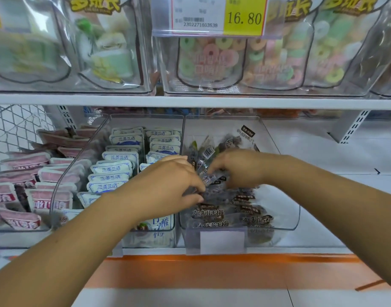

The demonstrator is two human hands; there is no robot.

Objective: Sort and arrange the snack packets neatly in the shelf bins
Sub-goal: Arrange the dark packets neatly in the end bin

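While reaching forward, both hands (212,173) fingers-down among dark plum packets (214,214).

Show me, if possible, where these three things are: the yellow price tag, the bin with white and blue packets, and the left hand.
yellow price tag (244,17): head view, on the printed number.
bin with white and blue packets (146,118): head view, on its clear rear rim.
left hand (168,185): head view, on the back of the hand.
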